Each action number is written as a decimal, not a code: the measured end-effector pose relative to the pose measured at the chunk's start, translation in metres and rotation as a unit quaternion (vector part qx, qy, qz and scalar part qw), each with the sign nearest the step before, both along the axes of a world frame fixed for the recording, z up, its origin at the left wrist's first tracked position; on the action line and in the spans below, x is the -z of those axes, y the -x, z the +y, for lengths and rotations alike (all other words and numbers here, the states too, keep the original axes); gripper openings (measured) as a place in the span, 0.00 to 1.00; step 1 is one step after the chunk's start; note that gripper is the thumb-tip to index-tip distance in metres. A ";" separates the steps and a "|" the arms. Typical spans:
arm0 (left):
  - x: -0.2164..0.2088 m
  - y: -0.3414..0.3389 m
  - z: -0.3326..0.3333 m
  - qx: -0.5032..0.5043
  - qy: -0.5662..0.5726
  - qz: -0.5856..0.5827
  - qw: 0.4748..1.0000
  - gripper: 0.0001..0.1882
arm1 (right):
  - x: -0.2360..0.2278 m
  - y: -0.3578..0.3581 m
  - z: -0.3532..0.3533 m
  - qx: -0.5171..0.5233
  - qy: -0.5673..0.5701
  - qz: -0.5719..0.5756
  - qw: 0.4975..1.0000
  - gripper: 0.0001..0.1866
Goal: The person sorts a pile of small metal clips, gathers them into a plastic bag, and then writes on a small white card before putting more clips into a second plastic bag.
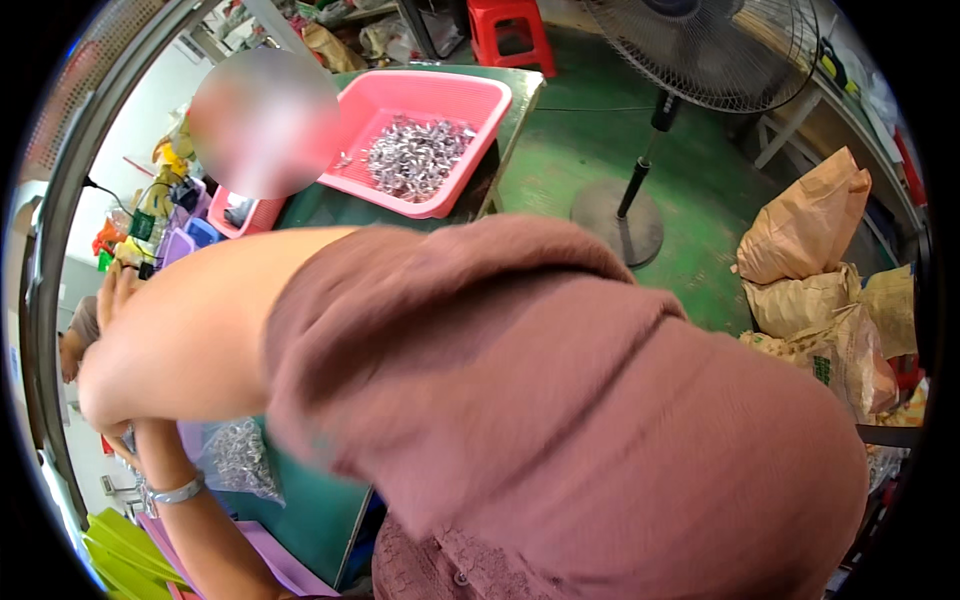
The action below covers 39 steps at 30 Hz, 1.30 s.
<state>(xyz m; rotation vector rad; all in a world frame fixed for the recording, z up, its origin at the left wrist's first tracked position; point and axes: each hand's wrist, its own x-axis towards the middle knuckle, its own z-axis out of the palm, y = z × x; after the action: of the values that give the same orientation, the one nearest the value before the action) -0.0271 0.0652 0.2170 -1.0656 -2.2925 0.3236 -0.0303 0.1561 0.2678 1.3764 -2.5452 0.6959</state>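
My right arm in a mauve sleeve sweeps across the middle of the view, its bare elbow at the far left; the right hand cannot be made out. From the lower edge rises my left forearm, with a silvery band at the wrist. My left hand is mostly hidden behind the right elbow. Some fingers show above that arm, but I cannot tell whose they are. Beside the left wrist, a clear plastic bag of small silvery metal parts lies on the green tabletop.
A pink plastic basket with many small shiny metal pieces stands at the table's far end. Beyond it are a red stool and a standing fan. Brown paper sacks lean at the right. Lime-green bins sit lower left.
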 end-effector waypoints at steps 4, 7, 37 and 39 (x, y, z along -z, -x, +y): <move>-0.022 0.045 0.004 -0.070 -0.063 0.064 0.994 0.26 | 0.024 0.004 0.013 0.000 0.029 -0.007 1.000 0.16; -0.046 0.026 -0.026 -0.201 -0.057 0.068 0.976 0.30 | 0.022 -0.017 -0.022 -0.091 0.067 -0.009 0.994 0.15; 0.115 0.293 0.196 0.005 -0.141 -0.357 0.923 0.21 | 0.138 0.253 0.334 0.318 -0.122 -0.089 0.936 0.18; 0.121 0.297 0.205 0.000 -0.145 -0.381 0.913 0.17 | 0.145 0.261 0.331 0.310 -0.122 -0.081 0.939 0.19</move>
<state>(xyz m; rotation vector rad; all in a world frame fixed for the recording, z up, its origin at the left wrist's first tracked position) -0.3242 0.2698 0.0955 -1.1616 -2.8780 -0.5219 -0.2912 0.4866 0.1232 0.4955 -3.0272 0.3905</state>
